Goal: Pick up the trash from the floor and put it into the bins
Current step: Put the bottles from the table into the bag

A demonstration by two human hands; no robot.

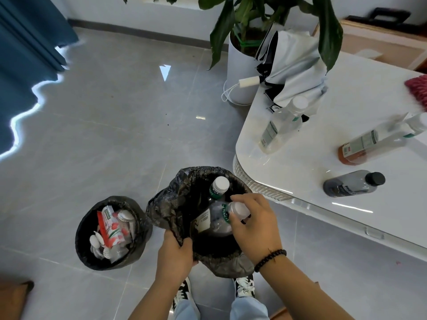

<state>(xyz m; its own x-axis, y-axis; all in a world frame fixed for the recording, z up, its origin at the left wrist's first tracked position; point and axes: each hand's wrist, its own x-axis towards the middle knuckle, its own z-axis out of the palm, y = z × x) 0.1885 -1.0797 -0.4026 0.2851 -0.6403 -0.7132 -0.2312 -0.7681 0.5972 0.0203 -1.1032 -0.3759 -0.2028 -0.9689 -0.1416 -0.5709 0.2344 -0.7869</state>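
Beside the rounded corner of the glossy white table [300, 176], on the grey tiled floor, stands a bin lined with a crinkled black plastic bag [175, 204]. The left hand [174, 255] grips the near edge of that liner, fingers curled round a fold of the plastic. The right hand [253, 224], with a dark beaded bracelet at the wrist, is closed round the neck end of a clear plastic bottle with a pale cap [225, 214], holding it over the bin's mouth with its body dipping inside. A second clear bottle with a white cap and green label [218, 187] already lies in the same bin, toward the table side. Left of this bin, just apart from it, sits a smaller round black-lined bin [87, 227] holding a red-and-white carton [111, 229] and pale wrappers. On the table stand three more bottles: a clear one [280, 125], one with brown liquid [367, 144] and a dark one [351, 183]. Beyond the table's far corner is a white planter with a leafy plant [240, 72].
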